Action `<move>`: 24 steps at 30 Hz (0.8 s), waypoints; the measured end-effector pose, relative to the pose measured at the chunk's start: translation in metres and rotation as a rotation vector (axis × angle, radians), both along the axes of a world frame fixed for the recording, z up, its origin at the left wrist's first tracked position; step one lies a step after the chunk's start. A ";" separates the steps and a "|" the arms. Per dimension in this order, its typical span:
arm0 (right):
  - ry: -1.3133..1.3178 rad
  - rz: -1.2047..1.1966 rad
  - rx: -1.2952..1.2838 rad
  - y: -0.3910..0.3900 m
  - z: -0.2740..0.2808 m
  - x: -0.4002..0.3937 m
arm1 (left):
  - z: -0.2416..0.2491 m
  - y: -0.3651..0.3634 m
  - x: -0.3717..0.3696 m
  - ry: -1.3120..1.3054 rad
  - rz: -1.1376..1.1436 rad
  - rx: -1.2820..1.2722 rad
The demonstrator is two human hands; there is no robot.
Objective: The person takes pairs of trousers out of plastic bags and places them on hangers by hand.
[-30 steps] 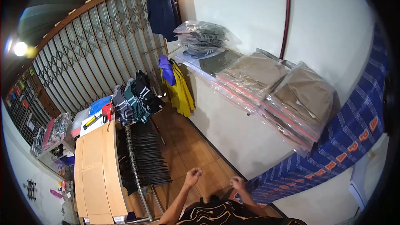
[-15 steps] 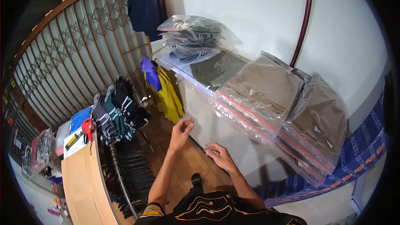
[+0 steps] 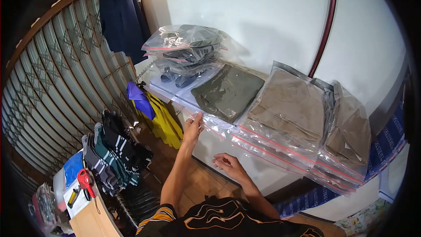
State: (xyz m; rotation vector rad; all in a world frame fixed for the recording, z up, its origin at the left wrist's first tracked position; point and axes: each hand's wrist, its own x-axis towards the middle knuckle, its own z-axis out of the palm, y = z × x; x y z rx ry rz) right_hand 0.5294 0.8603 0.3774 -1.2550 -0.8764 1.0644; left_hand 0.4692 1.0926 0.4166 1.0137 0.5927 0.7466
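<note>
My left hand is up at the front edge of a clear bag. Its fingers are bent and close together, right by the plastic, but I cannot tell if they pinch it. The dark green clothes lie folded flat on top of the low white wall, just past my left hand. My right hand is lower down, in the air in front of that wall. Its fingers are loose and a bit bent, with the thumb apart from them.

To the right of the green clothes are brown clothes in clear bags with red lines along the front. More brown clothes sit next to those. On the other side of the green clothes is a tall pile of bags with dark clothes in them. A purple cloth and a yellow cloth hang near the end of the wall. Far to my left are striped clothes and a red tool.
</note>
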 end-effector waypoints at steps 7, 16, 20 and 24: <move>0.056 -0.011 0.162 0.024 0.017 -0.009 | 0.027 -0.005 -0.040 -0.221 0.044 -0.029; 0.843 -0.126 0.266 0.052 0.022 -0.016 | 0.009 -0.041 -0.121 -0.309 0.142 0.003; 0.519 -0.366 0.239 0.048 0.061 -0.036 | -0.015 -0.060 -0.153 -0.406 0.154 0.028; 0.585 -0.265 0.205 0.027 0.070 -0.036 | 0.003 -0.093 -0.167 -0.734 0.185 -0.268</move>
